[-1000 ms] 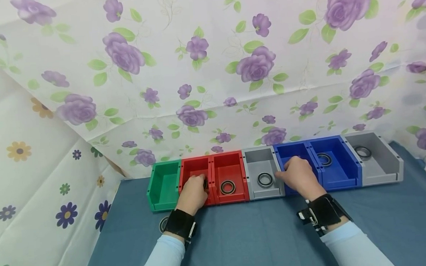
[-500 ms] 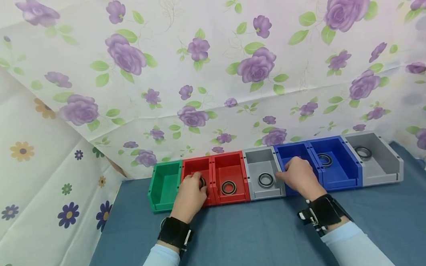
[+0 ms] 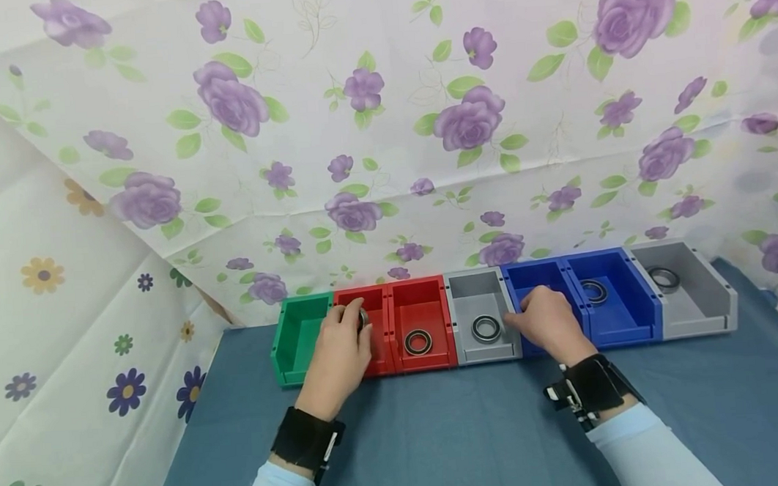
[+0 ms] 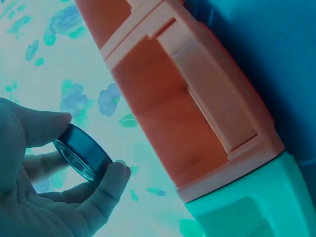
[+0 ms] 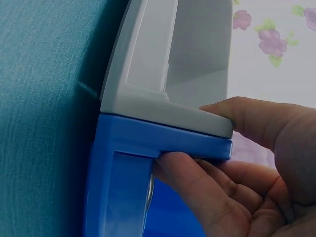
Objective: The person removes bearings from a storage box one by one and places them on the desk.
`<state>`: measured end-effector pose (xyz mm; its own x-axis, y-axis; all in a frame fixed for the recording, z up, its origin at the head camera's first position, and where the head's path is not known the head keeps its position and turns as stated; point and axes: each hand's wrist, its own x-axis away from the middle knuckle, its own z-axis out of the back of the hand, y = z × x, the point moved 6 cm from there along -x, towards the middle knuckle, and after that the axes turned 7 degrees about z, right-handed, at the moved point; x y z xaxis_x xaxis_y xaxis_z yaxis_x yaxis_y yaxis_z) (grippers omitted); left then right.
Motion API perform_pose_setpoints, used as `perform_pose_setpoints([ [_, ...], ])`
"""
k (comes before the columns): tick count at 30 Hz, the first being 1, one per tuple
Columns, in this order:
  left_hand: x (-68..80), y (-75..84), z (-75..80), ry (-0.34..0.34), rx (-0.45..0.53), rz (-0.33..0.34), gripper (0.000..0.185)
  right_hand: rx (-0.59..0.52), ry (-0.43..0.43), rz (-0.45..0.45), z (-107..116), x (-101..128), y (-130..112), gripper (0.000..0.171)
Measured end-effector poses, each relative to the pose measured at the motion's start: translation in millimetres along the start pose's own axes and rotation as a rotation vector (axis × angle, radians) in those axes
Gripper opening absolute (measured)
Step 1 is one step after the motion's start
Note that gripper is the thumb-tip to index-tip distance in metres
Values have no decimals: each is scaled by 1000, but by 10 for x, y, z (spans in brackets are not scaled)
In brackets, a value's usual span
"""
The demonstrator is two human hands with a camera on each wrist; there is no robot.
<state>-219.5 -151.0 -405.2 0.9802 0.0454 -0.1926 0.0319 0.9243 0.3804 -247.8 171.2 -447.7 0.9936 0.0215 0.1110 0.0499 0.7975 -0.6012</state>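
The left hand (image 3: pixel 339 350) pinches a dark metal bearing ring (image 4: pixel 81 152) over the leftmost red plastic bin (image 3: pixel 372 306) and should keep it level, while the right hand (image 3: pixel 546 323) grips the near-left blue plastic bin (image 3: pixel 536 273).

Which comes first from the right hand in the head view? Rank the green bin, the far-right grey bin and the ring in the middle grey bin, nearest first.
From the right hand:
1. Ring in the middle grey bin, just to its left.
2. Far-right grey bin, at the row's right end.
3. Green bin, at the row's left end.

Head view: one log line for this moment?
left hand: pinches bearing ring over red bin | right hand: grips blue bin wall
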Motion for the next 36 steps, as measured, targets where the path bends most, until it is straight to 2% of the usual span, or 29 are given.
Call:
perform_pose_setpoints([
  [6,61,18,89,-2,21,-27,50,2,3,1,0,0,0,48],
  [12,129,-5,225,44,71,-60,51,1,4,0,10,-3,10,49],
  [22,236,-187,341,44,82,-8,52,-5,14,10,35,-15,14,49],
  [29,373,-264,242,-2,45,-15,49,-5,16,18,27,-8,15,49],
  [36,547,-391,-3,-57,12,-31,46,-6,12,15,-1,-8,11,49],
])
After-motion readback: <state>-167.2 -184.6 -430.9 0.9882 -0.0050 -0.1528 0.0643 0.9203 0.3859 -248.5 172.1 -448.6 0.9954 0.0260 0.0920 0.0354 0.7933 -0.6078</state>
